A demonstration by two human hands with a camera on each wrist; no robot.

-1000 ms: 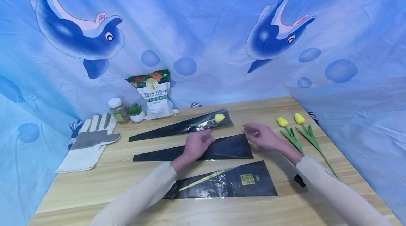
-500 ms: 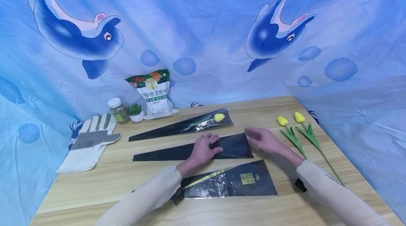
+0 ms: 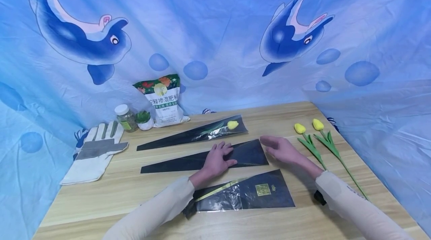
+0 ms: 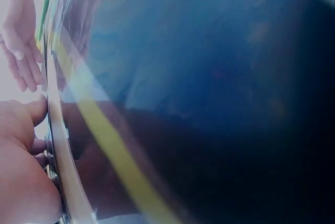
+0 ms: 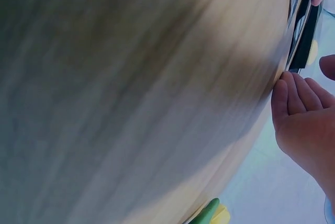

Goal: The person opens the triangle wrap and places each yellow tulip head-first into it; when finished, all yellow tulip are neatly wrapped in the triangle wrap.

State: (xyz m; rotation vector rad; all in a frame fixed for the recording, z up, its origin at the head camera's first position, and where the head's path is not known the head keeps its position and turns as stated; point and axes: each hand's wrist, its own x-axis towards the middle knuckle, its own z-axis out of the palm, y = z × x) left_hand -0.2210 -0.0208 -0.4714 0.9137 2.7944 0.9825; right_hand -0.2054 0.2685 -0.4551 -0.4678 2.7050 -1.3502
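Left grip [image 3: 217, 159] is spread palm-down on the middle black sleeve [image 3: 249, 154], fingers pointing at its far edge, thumb off toward the wide end. Nothing's pinched as far as I can see, it's just resting on top. Right grip [image 3: 281, 149] is by the far corner of that wide end, fingers pretty much straight, thumb apart, holding nothing. Can't tell if the fingertips actually touch the film. So the middle sleeve sits under the left one and just beside the right one, narrow end pointing left.

Closer to the person there's a front sleeve [image 3: 283, 195] with a gold stripe and a gold square [image 3: 263, 190]; the left forearm covers part of its narrow end. On the far side is a back sleeve [image 3: 175, 139] with a yellow tulip [image 3: 232, 125] in it. Right of the right hand, two loose tulips [image 3: 318, 124] lie on the tabletop [image 3: 252, 223], heads away from the person.

Back left: a fertilizer bag [image 3: 167, 111], little potted plant [image 3: 145, 124], lidded jar [image 3: 127, 118], then a work glove [image 3: 92, 157]. Behind everything, a blue dolphin curtain [image 3: 219, 15].
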